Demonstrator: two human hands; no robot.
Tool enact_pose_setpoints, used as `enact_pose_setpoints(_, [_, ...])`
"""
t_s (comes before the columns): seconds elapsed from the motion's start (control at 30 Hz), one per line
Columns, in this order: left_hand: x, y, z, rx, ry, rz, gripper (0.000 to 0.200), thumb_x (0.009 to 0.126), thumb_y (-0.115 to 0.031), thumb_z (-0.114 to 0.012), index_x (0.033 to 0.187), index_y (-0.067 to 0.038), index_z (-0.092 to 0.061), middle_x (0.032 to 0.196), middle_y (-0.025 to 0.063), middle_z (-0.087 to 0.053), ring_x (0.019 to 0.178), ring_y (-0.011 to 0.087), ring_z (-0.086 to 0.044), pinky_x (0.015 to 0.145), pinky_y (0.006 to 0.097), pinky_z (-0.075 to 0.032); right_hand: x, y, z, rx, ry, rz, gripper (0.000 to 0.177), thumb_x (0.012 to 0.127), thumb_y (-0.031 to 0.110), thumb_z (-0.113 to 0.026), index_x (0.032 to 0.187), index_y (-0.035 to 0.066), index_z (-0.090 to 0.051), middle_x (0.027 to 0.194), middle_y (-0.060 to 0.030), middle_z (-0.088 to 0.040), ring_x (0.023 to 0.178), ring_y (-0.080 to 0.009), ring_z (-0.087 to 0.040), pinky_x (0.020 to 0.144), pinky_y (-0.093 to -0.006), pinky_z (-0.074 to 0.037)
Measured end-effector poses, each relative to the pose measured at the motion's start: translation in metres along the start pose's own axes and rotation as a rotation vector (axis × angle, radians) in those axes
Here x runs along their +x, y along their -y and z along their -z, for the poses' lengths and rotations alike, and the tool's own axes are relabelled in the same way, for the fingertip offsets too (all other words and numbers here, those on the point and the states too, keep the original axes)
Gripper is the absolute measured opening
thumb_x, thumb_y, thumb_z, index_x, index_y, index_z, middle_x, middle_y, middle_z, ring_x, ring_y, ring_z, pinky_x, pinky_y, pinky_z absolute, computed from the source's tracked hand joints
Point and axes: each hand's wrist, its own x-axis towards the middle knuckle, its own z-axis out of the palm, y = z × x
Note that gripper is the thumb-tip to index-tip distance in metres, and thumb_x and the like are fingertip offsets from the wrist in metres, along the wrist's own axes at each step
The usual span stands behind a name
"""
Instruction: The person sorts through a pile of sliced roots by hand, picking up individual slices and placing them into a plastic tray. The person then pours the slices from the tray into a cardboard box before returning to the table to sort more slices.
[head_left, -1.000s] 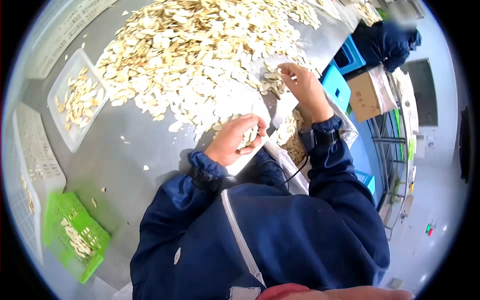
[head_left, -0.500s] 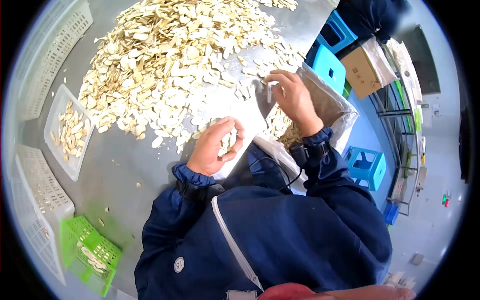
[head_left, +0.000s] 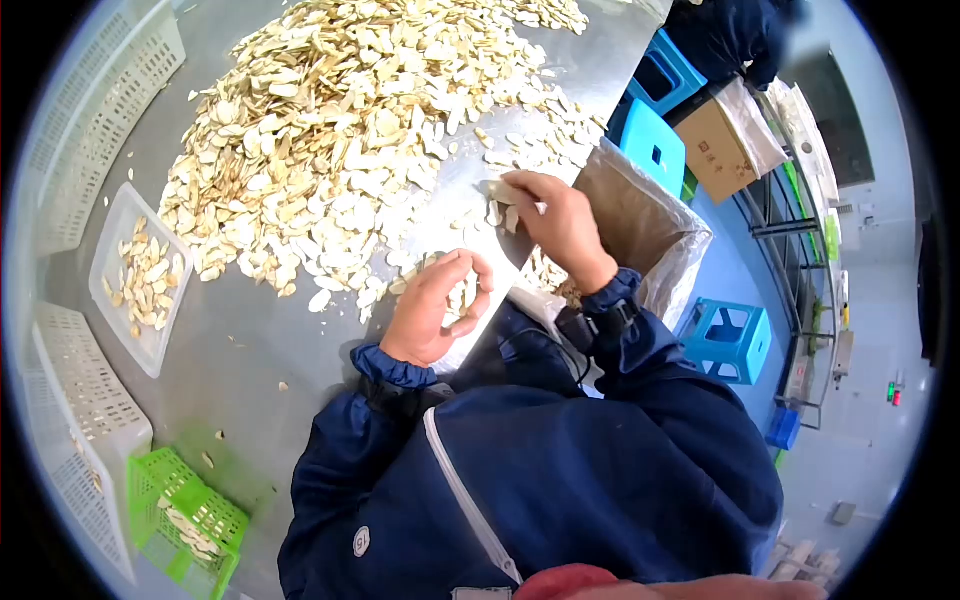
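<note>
A broad heap of pale, thin dried slices [head_left: 330, 130] covers the metal table [head_left: 270, 340]. My left hand [head_left: 425, 315] rests at the near edge of the heap, curled into a C, with loose slices showing between thumb and fingers. To its right, my right hand [head_left: 565, 228] reaches over the table edge, its fingertips pinched on a few slices [head_left: 502, 205]. Below that hand, partly hidden by it, is a bin with a clear plastic liner [head_left: 672, 255] and slices inside.
At left stand a translucent tray [head_left: 178, 300] of slices, white perforated baskets [head_left: 95, 385] and a green basket [head_left: 205, 500]. Blue stools [head_left: 730, 338], a cardboard box [head_left: 715, 145] and a metal rack [head_left: 790, 225] are at right. Another person in dark clothing [head_left: 735, 35] is at the top right.
My right hand has moved from above the lined bin, where a slice hung at its fingers, left and down onto slices at the table edge. My left hand stays nearly in place.
</note>
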Motion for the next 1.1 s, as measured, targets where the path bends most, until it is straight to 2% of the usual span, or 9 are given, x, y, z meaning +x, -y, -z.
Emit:
enact_pose_setpoints(0.07, [0.001, 0.002, 0.002, -0.004, 0.003, 0.009, 0.036, 0.112, -0.033, -0.041, 0.109, -0.002, -0.059, 0.092, 0.0080, -0.060, 0.065, 0.0098, -0.050, 0.045, 0.0208, -0.034, -0.004, 0.003, 0.016, 0.249, 0.119, -0.297, 0.026, 0.101, 0.020, -0.068, 0.120, 0.003, -0.073, 0.097, -0.0077, -0.077, 0.088, -0.0122, -0.072, 0.076, -0.0270, -0.055])
enact_pose_setpoints(0.23, [0.004, 0.004, -0.005, -0.170, -0.115, 0.000, 0.055, 0.114, -0.047, -0.034, 0.123, 0.000, -0.060, 0.100, 0.0117, -0.067, 0.075, 0.0142, -0.064, 0.046, 0.0222, -0.044, 0.000, -0.003, 0.018, 0.758, 0.489, -0.176, 0.033, 0.104, 0.030, -0.067, 0.124, 0.003, -0.073, 0.102, 0.0007, -0.075, 0.091, -0.0072, -0.064, 0.080, -0.0254, -0.053])
enact_pose_setpoints(0.3, [0.005, 0.007, 0.002, -0.218, -0.053, -0.031, 0.057, 0.114, -0.047, -0.032, 0.133, 0.001, -0.056, 0.109, 0.0143, -0.070, 0.085, 0.0171, -0.070, 0.050, 0.0232, -0.052, 0.009, 0.001, 0.010, 0.510, 0.284, -0.089, 0.036, 0.104, 0.031, -0.068, 0.126, 0.004, -0.073, 0.103, -0.0046, -0.076, 0.094, -0.0093, -0.066, 0.083, -0.0272, -0.053])
enact_pose_setpoints(0.33, [0.005, 0.007, 0.002, -0.193, -0.060, -0.029, 0.057, 0.114, -0.047, -0.032, 0.133, 0.001, -0.057, 0.108, 0.0139, -0.070, 0.086, 0.0177, -0.070, 0.050, 0.0233, -0.052, 0.015, 0.014, 0.017, 0.269, 0.256, -0.186, 0.034, 0.101, 0.031, -0.068, 0.127, 0.008, -0.073, 0.104, -0.0094, -0.076, 0.099, -0.0195, -0.070, 0.088, -0.0339, -0.055])
enact_pose_setpoints(0.43, [0.005, 0.007, 0.005, -0.192, -0.068, -0.017, 0.059, 0.114, -0.047, -0.032, 0.133, 0.002, -0.057, 0.107, 0.0127, -0.071, 0.087, 0.0187, -0.071, 0.051, 0.0234, -0.052, 0.023, -0.007, -0.008, -0.181, 0.023, 0.381, 0.033, 0.094, 0.025, -0.073, 0.125, 0.014, -0.074, 0.134, -0.0117, -0.067, 0.122, -0.0380, -0.062, 0.104, -0.0469, -0.050])
enact_pose_setpoints(0.5, [0.004, 0.006, 0.003, -0.220, -0.060, -0.028, 0.059, 0.114, -0.048, -0.033, 0.132, 0.003, -0.058, 0.107, 0.0126, -0.071, 0.087, 0.0185, -0.071, 0.051, 0.0234, -0.052, 0.016, -0.001, -0.010, -0.132, 0.161, 0.477, 0.033, 0.092, 0.023, -0.074, 0.123, 0.013, -0.074, 0.139, -0.0120, -0.064, 0.128, -0.0354, -0.059, 0.107, -0.0482, -0.048])
enact_pose_setpoints(0.7, [0.005, 0.005, 0.006, -0.263, -0.022, -0.038, 0.060, 0.114, -0.049, -0.033, 0.130, 0.003, -0.059, 0.104, 0.0117, -0.070, 0.085, 0.0180, -0.070, 0.049, 0.0239, -0.051, -0.001, -0.036, 0.018, -0.214, -0.038, 0.305, 0.012, 0.090, 0.012, -0.072, 0.100, 0.008, -0.078, 0.108, -0.0092, -0.076, 0.101, -0.0315, -0.070, 0.092, -0.0427, -0.055])
enact_pose_setpoints(0.83, [0.005, 0.008, 0.005, -0.216, -0.055, -0.008, 0.049, 0.113, -0.043, -0.039, 0.116, -0.001, -0.063, 0.096, 0.0089, -0.067, 0.073, 0.0139, -0.063, 0.045, 0.0218, -0.043, 0.013, -0.034, 0.028, -0.157, -0.005, 0.224, 0.015, 0.092, 0.012, -0.071, 0.106, 0.009, -0.077, 0.111, -0.0102, -0.075, 0.105, -0.0328, -0.069, 0.092, -0.0422, -0.056])
enact_pose_setpoints(1.1, [0.005, 0.008, 0.007, -0.216, -0.039, -0.005, 0.048, 0.112, -0.045, -0.040, 0.105, -0.004, -0.063, 0.095, 0.0093, -0.067, 0.070, 0.0142, -0.062, 0.042, 0.0230, -0.042, 0.128, -0.027, -0.058, -0.220, -0.032, 0.406, 0.045, 0.096, 0.040, -0.070, 0.133, 0.016, -0.066, 0.141, -0.0171, -0.060, 0.122, -0.0395, -0.063, 0.101, -0.0457, -0.053])
